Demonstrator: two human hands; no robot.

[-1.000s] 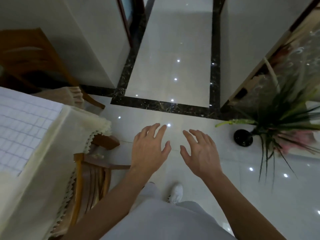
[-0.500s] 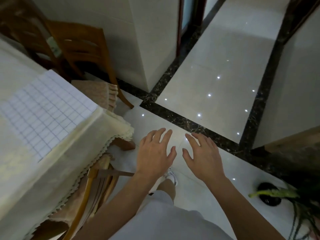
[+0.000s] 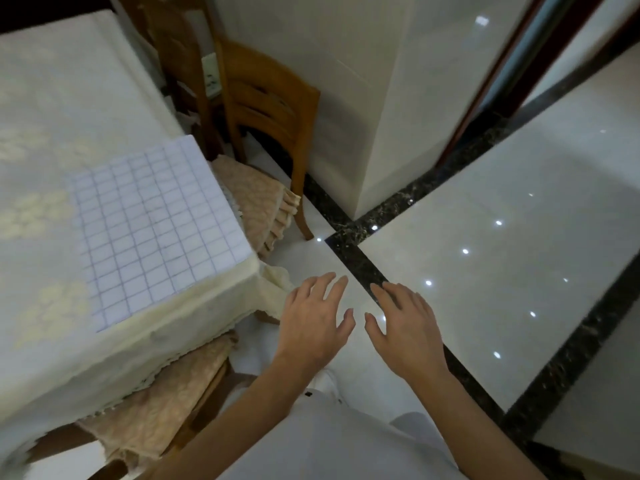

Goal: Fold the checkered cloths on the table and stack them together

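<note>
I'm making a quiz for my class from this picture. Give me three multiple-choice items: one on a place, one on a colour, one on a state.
1. Where does the checkered cloth lie? A) on the floor B) flat on the table, near its corner C) on a chair seat
2. What colour is it? A) red and black B) plain green C) white with thin bluish lines
3. What do the left hand and right hand hold? A) nothing; both are open B) the cloth C) a chair
Key: 1 B, it lies flat by the table's corner; 2 C, thin lines cross a white ground; 3 A, the spread fingers touch nothing.
</note>
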